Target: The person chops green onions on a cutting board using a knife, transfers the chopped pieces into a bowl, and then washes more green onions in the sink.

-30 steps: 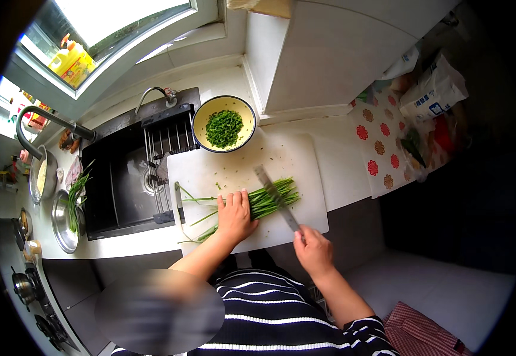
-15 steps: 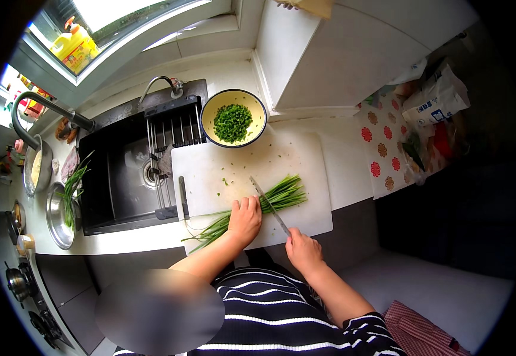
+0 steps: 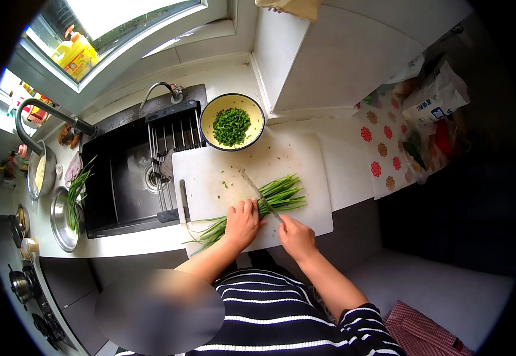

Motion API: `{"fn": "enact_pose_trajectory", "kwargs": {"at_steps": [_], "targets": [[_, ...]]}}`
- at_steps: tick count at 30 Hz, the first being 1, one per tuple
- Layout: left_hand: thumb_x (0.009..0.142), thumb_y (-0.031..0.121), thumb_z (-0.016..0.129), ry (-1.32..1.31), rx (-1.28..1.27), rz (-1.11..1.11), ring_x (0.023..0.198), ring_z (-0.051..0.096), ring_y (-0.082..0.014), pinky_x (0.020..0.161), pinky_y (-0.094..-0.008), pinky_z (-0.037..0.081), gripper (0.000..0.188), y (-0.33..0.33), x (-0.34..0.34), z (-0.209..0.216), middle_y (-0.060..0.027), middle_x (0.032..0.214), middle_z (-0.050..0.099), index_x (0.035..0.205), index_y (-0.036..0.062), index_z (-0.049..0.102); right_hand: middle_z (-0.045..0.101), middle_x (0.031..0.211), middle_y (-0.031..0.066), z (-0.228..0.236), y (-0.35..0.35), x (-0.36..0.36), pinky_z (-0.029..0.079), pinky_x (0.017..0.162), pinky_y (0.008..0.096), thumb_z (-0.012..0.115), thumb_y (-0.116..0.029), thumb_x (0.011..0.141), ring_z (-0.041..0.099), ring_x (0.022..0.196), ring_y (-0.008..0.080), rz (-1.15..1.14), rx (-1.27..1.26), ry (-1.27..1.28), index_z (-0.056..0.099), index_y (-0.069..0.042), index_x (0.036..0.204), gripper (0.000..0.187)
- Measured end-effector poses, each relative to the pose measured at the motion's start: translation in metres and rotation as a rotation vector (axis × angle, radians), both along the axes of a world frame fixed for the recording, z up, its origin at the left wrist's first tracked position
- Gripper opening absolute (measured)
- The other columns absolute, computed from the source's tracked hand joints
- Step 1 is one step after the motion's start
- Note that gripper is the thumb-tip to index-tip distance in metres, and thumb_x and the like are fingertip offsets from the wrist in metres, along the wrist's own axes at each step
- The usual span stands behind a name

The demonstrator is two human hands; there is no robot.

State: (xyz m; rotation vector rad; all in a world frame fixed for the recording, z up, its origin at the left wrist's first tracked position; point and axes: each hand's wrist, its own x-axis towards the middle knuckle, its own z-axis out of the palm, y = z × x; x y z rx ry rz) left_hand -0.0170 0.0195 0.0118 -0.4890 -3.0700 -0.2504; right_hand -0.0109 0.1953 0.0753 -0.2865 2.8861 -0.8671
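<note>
A bundle of garlic chives (image 3: 286, 194) lies slantwise across the white cutting board (image 3: 308, 157), cut ends to the right. My left hand (image 3: 243, 224) presses on the bundle from above, its fingers curled round the stalks. In my right hand (image 3: 297, 238) is the handle of a kitchen knife (image 3: 251, 181). Its narrow blade crosses the bundle just right of my left fingertips and points away to the left. Whether the edge has cut through cannot be seen. Beyond the board, chopped chives (image 3: 232, 126) sit in a cream bowl (image 3: 257, 135) with a dark rim.
Left of the board is a black sink (image 3: 112, 228) with a rack across it and a curved faucet (image 3: 26, 107). More chives hang over a steel bowl (image 3: 62, 234). Bags (image 3: 439, 101) and a flowered cloth (image 3: 382, 157) lie at the right. Small green bits dot the board.
My right hand and the knife have slid forward and left, bringing the blade nearer my left fingers. The left hand stays on the chives, shifted slightly left. The view has tilted a little.
</note>
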Motion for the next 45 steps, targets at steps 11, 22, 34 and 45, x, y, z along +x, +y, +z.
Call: {"fn": "enact_pose_trajectory", "kwargs": {"at_steps": [11,22,34,45], "targets": [[0.069,0.049,0.076,-0.104,0.117,0.083,0.111,0.047,-0.0303,0.09,-0.0452,0.04,0.092,0.002,-0.008,0.022,-0.015,0.122,0.049,0.138,-0.0016,0.04,0.066,0.078,0.0133,0.023,0.096,-0.045,0.054,0.059,0.0484,0.061,-0.014,0.084,0.066,0.067,0.038,-0.089,0.405,0.142,0.063,-0.016,0.1,0.017],[0.077,0.036,0.069,-0.261,-0.012,-0.042,0.108,0.053,-0.0279,0.096,-0.0503,0.039,0.069,0.054,-0.082,0.03,-0.0117,0.112,0.056,0.134,0.0034,0.046,0.068,0.079,0.012,0.005,0.092,-0.05,0.054,0.062,0.0475,0.062,-0.016,0.084,0.066,0.071,0.0363,-0.141,0.286,0.133,0.064,-0.015,0.099,0.016],[0.085,0.015,0.053,-0.075,-0.165,-0.533,0.105,0.053,-0.0228,0.096,-0.0434,0.04,0.013,0.041,-0.14,0.017,-0.0028,0.096,0.059,0.092,0.0143,0.064,0.069,0.082,0.0119,-0.001,0.09,-0.048,0.054,0.063,0.0449,0.063,-0.014,0.084,0.067,0.074,0.0342,-0.216,0.196,0.149,0.066,-0.013,0.102,0.018],[0.085,0.021,0.053,0.125,-0.301,-0.716,0.133,0.039,-0.0287,0.114,-0.0539,0.025,0.017,-0.071,-0.131,0.03,-0.0072,0.119,0.057,0.099,0.018,0.062,0.068,0.079,0.0124,-0.006,0.076,-0.046,0.053,0.061,0.0459,0.064,-0.016,0.084,0.066,0.072,0.0346,-0.171,0.178,0.096,0.065,-0.012,0.101,0.017]]}}
